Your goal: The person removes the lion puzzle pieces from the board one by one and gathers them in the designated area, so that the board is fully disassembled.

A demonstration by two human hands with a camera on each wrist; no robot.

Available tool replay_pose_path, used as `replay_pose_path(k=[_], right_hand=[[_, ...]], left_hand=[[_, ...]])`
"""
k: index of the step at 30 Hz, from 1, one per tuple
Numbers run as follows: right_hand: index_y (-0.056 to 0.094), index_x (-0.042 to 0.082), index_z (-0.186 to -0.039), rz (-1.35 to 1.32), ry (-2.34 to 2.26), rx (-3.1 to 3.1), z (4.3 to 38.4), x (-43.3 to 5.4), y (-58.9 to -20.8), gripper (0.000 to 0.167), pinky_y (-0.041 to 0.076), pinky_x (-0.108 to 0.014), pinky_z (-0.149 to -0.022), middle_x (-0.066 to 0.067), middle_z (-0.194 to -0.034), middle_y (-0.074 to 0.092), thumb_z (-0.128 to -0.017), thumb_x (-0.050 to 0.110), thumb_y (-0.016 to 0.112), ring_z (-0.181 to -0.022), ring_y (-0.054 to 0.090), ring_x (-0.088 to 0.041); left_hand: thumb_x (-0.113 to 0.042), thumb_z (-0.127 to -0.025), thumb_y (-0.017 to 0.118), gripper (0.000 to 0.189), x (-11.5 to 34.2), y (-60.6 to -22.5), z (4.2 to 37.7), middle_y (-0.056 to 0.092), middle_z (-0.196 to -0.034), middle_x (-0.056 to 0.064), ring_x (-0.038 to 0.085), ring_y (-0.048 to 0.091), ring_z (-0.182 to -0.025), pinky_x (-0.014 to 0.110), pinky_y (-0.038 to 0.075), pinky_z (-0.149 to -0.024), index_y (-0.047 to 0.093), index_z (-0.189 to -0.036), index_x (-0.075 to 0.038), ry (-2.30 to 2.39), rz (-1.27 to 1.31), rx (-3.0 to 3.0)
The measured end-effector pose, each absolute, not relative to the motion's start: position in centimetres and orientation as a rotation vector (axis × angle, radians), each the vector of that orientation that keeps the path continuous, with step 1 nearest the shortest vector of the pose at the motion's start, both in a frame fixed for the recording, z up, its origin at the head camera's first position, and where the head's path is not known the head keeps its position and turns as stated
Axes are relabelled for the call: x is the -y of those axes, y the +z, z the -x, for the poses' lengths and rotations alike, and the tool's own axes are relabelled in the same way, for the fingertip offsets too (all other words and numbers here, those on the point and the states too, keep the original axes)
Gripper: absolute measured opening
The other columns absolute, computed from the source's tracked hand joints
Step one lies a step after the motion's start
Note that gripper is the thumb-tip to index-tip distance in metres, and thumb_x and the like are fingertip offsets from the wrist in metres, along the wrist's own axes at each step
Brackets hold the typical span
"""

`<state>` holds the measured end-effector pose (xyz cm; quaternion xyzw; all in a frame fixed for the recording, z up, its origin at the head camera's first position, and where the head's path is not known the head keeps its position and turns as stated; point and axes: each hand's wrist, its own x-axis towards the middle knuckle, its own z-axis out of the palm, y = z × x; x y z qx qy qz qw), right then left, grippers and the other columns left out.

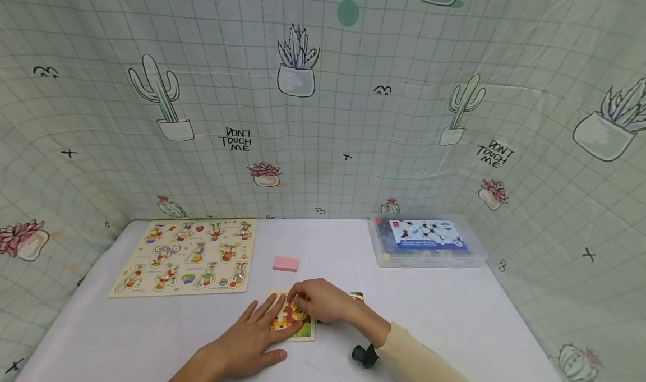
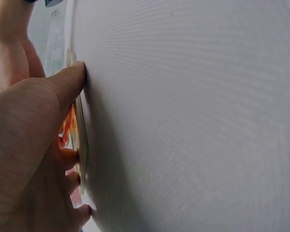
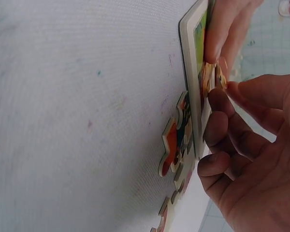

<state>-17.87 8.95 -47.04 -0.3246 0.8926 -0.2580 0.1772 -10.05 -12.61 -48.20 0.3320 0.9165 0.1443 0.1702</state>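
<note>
A small wooden jigsaw board (image 1: 305, 339) with a colourful animal picture lies flat on the white table. My left hand (image 1: 246, 340) rests across its left side, fingers spread and fairly straight, thumb lower down near the front edge. From the right, my right hand (image 1: 322, 300) reaches over the board. In the right wrist view, its thumb and index finger pinch a jigsaw piece (image 3: 221, 76), tilted up off the picture close to the left fingers. Loose jigsaw pieces (image 3: 170, 147) lie on the table beside the board, partly hidden by the right hand in the head view.
Behind the board sits a pink block (image 1: 285, 264). A large wooden picture board (image 1: 187, 258) lies at the back left; a clear plastic case (image 1: 429, 243) stands at the back right. Near my right forearm is a black object (image 1: 364, 357). A patterned curtain (image 1: 323, 118) hangs behind.
</note>
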Motion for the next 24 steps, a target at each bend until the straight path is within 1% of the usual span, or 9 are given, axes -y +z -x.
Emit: replay_pose_path(k=[4,7,15,19,24], right_hand=[[0.071,0.017,-0.111,0.912,-0.747,-2.517,17.85,-8.99,-46.93,0.016,0.046,-0.018,-0.065,0.014,-0.081,0.059,-0.1,0.016,0.058,-0.068,0.052,0.0],[0.07,0.018,-0.109,0.909,-0.758,-2.517,17.85,-9.05,-46.83,0.014,0.046,-0.018,-0.064,0.014,-0.082,0.059,-0.099,0.016,0.06,-0.068,0.053,0.001],[0.068,0.019,-0.102,0.938,-0.815,-2.51,17.89,-9.18,-46.53,0.009,0.047,-0.017,-0.068,0.015,-0.085,0.06,-0.096,0.014,0.064,-0.073,0.053,0.001],[0.067,0.02,-0.099,0.936,-0.85,-2.49,17.86,-9.18,-46.5,0.008,0.047,-0.017,-0.067,0.015,-0.085,0.06,-0.095,0.014,0.066,-0.073,0.053,0.001],[0.066,0.02,-0.099,0.93,-0.908,-2.447,17.73,-9.25,-46.51,0.008,0.047,-0.016,-0.066,0.015,-0.084,0.061,-0.095,0.014,0.066,-0.072,0.053,0.001]], left_hand=[[-0.056,-0.099,0.052,0.057,12.67,-48.19,10.03,0.014,-0.168,0.012,0.036,0.01,-0.155,0.066,0.017,-0.117,0.038,-0.153,-0.045,0.401,-0.956,-2.615],[-0.055,-0.1,0.051,0.056,12.78,-48.16,10.01,0.014,-0.168,0.013,0.037,0.01,-0.154,0.066,0.018,-0.116,0.038,-0.153,-0.045,0.403,-0.976,-2.625],[-0.056,-0.1,0.051,0.056,12.79,-48.07,10.04,0.013,-0.168,0.013,0.037,0.01,-0.155,0.066,0.017,-0.117,0.038,-0.153,-0.045,0.407,-0.969,-2.62],[-0.057,-0.099,0.051,0.056,12.82,-48.24,10.13,0.014,-0.168,0.014,0.037,0.009,-0.154,0.066,0.016,-0.117,0.039,-0.152,-0.046,0.419,-0.966,-2.616],[-0.059,-0.098,0.049,0.056,12.94,-48.65,10.26,0.014,-0.168,0.014,0.038,0.009,-0.154,0.069,0.014,-0.116,0.039,-0.152,-0.047,0.447,-0.972,-2.613]])
